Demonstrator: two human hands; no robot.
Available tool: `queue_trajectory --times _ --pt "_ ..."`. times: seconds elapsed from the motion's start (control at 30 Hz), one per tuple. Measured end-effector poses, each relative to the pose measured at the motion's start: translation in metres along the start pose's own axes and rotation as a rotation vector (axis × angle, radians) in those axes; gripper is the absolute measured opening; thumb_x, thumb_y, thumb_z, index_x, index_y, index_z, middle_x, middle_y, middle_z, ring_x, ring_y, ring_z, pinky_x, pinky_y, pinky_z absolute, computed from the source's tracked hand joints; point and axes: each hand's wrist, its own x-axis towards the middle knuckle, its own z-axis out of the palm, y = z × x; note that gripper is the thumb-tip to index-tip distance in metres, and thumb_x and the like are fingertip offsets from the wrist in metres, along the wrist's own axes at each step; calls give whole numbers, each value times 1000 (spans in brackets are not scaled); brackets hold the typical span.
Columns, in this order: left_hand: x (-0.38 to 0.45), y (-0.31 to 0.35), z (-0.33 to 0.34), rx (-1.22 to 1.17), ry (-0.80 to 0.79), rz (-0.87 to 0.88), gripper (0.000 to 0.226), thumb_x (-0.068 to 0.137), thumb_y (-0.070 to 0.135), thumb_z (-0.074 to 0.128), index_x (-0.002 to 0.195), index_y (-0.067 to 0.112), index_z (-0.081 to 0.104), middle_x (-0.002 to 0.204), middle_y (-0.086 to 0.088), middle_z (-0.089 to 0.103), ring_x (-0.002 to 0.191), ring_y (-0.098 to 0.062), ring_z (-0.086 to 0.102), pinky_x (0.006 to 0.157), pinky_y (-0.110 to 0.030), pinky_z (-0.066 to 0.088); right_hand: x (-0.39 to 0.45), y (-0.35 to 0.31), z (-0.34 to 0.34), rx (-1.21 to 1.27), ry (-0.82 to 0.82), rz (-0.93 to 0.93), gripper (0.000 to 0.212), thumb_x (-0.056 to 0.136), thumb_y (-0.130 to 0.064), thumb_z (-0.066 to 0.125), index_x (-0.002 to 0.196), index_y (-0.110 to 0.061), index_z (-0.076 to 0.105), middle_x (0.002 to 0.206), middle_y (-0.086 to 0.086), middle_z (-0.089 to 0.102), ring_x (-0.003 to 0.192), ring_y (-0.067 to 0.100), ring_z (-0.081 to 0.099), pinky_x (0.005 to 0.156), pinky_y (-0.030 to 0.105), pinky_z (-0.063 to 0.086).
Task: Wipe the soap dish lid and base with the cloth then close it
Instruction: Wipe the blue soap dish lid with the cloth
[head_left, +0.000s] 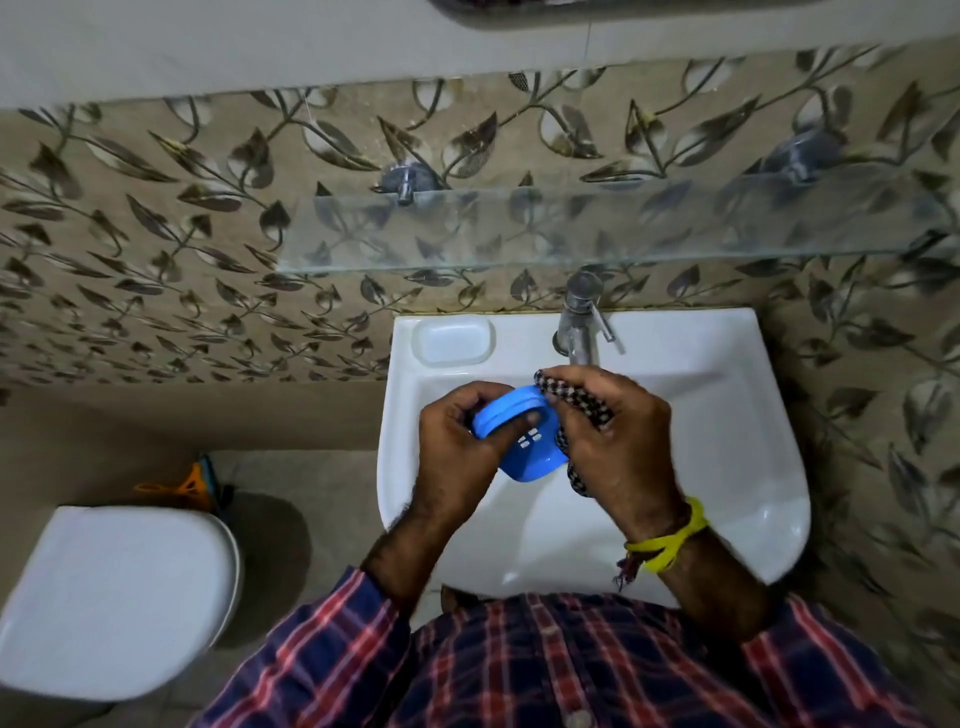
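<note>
Plaid sleeves (311, 639) are framing both hands over the sink (737, 415), the left hand (457, 441) clamping the blue soap dish (519, 436) open, steadying it, I judge, while the right hand (613, 431), just beside, is gripping the checked cloth (576, 400) against it.

The soap dish (522, 439) between the fingers looks like smooth blue plastic with a soft shine. The cloth (576, 402) under the right fingers is a woven checked fabric, matt. Behind the fingers, the sink (727, 415) is glossy white ceramic and the tap (582, 325) is shiny metal.
</note>
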Motion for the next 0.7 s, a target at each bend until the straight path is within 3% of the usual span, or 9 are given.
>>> queue_trajectory --times 0.2,0.3,0.37,0.47,0.57,0.7 --pt "0 6 8 408 93 20 30 76 -4 76 82 22 63 73 19 63 70 6 60 66 -4 43 -5 -8 13 -206 -153 -271 36 78 4 59 106 -12 74 108 3 74 96 26 65 90 37 48" --pt "5 8 5 445 180 -6 33 75 -10 70 75 22 66 70 11 66 66 -4 61 63 -5 44 -9 -6 15 -369 -181 -456 36 84 4 54 113 -9 72 117 5 71 92 31 62 83 42 51" --pt "2 11 5 386 206 1 35 74 -12 69 76 23 67 70 15 67 66 -2 63 63 -8 48 -11 -2 12 -395 -155 -550 34 90 4 51 114 -7 72 119 5 71 88 32 60 75 42 53" --pt "-1 14 6 336 242 -8 30 75 -4 79 78 24 68 70 22 65 65 8 62 64 -9 49 -4 7 10 -417 -114 -466 34 87 5 52 111 -6 73 116 6 73 91 33 65 80 41 54" --pt "2 13 1 361 263 0 23 73 3 86 79 19 71 69 15 65 62 3 61 63 -12 50 1 8 12 -366 -91 -325 37 80 9 50 103 -2 75 110 11 75 99 31 70 90 43 52" --pt "-1 13 -1 430 233 27 33 73 -2 83 75 24 63 67 17 61 61 -5 58 61 -8 46 -6 -9 24 -294 -164 -412 43 82 1 42 111 -5 73 117 7 72 97 27 60 88 32 50"
